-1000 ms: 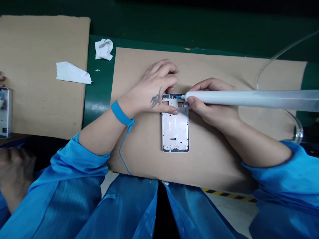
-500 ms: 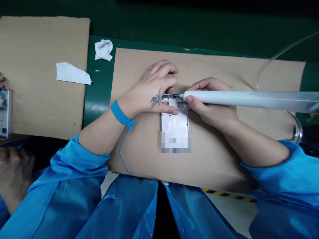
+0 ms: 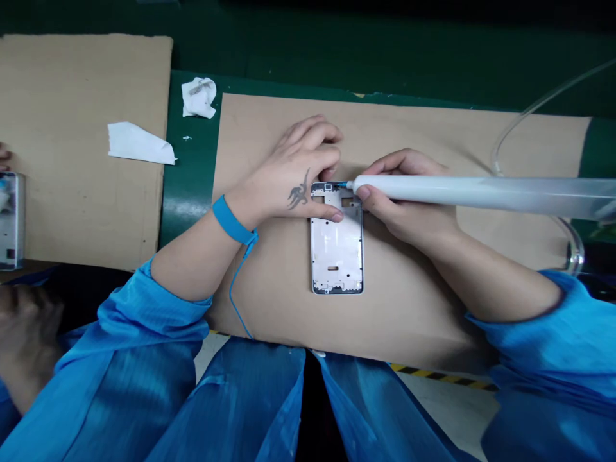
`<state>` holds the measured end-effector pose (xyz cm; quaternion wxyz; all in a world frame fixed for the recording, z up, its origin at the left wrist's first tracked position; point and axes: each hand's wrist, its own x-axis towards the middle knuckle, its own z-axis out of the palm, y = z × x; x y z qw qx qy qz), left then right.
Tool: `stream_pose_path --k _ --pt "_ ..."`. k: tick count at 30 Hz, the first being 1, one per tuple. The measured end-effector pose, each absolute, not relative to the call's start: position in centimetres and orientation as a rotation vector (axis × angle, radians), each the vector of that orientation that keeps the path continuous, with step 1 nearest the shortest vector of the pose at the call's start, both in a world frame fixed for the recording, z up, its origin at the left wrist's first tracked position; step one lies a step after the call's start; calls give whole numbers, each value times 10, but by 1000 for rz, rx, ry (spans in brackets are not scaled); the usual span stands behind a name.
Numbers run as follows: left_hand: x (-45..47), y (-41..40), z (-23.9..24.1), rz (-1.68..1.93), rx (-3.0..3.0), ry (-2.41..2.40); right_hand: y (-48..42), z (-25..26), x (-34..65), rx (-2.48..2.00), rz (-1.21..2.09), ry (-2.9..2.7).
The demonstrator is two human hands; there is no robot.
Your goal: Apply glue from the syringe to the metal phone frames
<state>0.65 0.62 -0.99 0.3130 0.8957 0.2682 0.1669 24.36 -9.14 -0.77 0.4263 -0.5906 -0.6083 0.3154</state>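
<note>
A silver phone frame [image 3: 337, 247] lies flat on the brown cardboard, long side toward me. My left hand [image 3: 308, 163] grips its upper left: the thumb presses across the face and the curled fingers are at the top edge, partly hidden. My right hand [image 3: 421, 224] is closed around a long white dispensing syringe [image 3: 471, 192], held almost level. Its blue needle tip [image 3: 341, 185] is at the frame's top edge, by the dark strip there; whether it touches I cannot tell. A blue wrist strap [image 3: 233, 219] with a thin cord circles my left wrist.
Clear tubing [image 3: 510, 131] loops at the right, behind the syringe. A crumpled white tissue [image 3: 199, 97] and a flat white paper piece [image 3: 139, 142] lie at the upper left. At the far left are another person's hand [image 3: 29, 340] and another phone frame [image 3: 17, 221].
</note>
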Motion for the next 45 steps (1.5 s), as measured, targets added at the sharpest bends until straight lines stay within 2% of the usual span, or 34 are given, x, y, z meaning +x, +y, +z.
stream_pose_path --k 45 --pt "6 1 -3 396 2401 750 -92 -15 248 -1438 854 -1605"
